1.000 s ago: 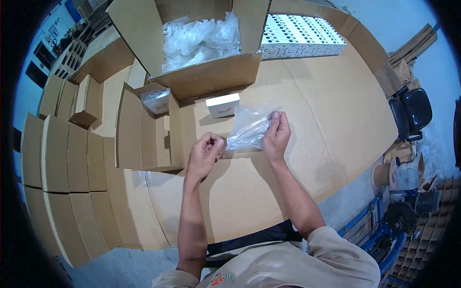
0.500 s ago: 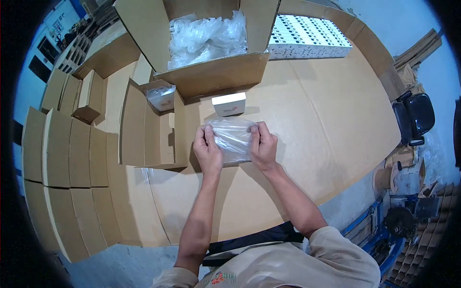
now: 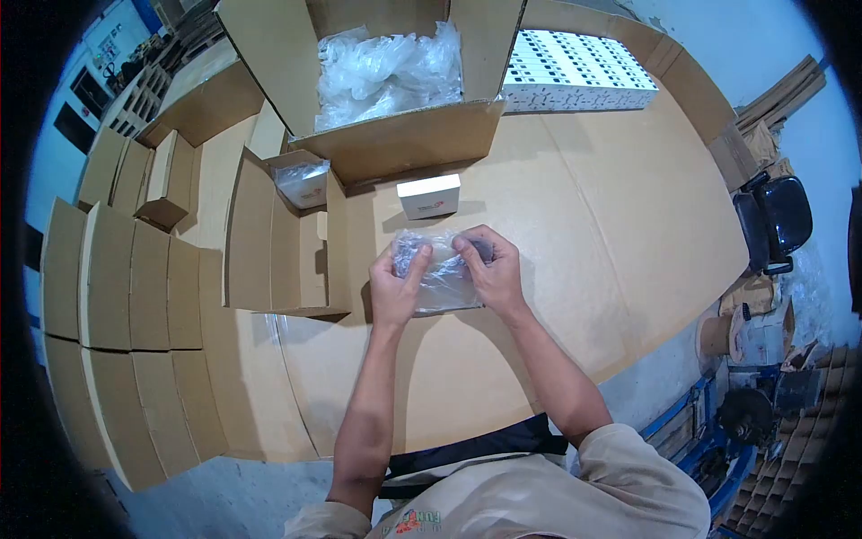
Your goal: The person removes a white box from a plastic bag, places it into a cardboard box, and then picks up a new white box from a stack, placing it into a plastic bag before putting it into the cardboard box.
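Observation:
A clear plastic bag (image 3: 444, 286) is gripped at its upper part between my two hands, low over the table. My left hand (image 3: 395, 283) pinches its left side with the thumb on top. On the right side, my right hand (image 3: 492, 269) pinches the plastic between thumb and fingers. Just beyond the hands stands a small white box (image 3: 428, 198) with a printed mark on its front. To the left is an open cardboard carton (image 3: 338, 260) with a plastic-wrapped white box (image 3: 303, 184) at its far end.
A large open carton (image 3: 404, 135) at the back holds a heap of clear plastic bags (image 3: 391, 76). White boxes (image 3: 579, 76) stand in rows at the back right. Several brown cartons (image 3: 108, 278) are stacked at the left. A black chair (image 3: 777, 216) is beyond the table's right edge.
The bag was stretched flat between my hands; now its upper part is bunched. My thumbs have come closer together, and the right hand has shifted slightly. The boxes have not moved.

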The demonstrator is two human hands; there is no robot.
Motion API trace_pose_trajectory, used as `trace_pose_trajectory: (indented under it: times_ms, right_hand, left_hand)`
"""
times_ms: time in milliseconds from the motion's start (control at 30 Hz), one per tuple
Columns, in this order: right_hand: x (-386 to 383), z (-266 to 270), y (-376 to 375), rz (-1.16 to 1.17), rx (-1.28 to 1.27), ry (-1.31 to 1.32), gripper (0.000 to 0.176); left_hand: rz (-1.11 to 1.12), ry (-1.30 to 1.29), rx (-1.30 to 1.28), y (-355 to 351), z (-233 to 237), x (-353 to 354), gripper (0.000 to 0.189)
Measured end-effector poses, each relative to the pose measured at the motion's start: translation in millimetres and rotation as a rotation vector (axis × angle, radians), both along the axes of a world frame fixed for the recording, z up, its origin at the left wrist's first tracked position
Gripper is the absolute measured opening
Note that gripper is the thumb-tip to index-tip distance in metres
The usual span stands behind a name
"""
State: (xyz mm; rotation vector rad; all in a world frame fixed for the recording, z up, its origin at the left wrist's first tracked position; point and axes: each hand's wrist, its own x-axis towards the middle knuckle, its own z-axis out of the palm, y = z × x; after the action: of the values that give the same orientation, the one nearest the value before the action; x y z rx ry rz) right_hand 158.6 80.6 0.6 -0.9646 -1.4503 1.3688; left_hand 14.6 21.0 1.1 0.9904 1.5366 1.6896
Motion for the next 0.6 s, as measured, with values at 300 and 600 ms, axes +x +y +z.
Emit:
trace_pose_trajectory:
  times_ms: [300, 600]
  right_hand:
    - [-6.0, 10.0, -5.2, -0.103, -0.167, -0.049, 0.04]
    - [-13.3, -18.9, -7.2, -0.23, 0.118, -0.163, 0.031]
  left_hand:
    - [0.144, 0.049, -0.034, 2.1, -10.7, -0.6, 0.041]
    - [0.165, -0.021, -0.063, -1.3, -0.8, 4.1, 0.024]
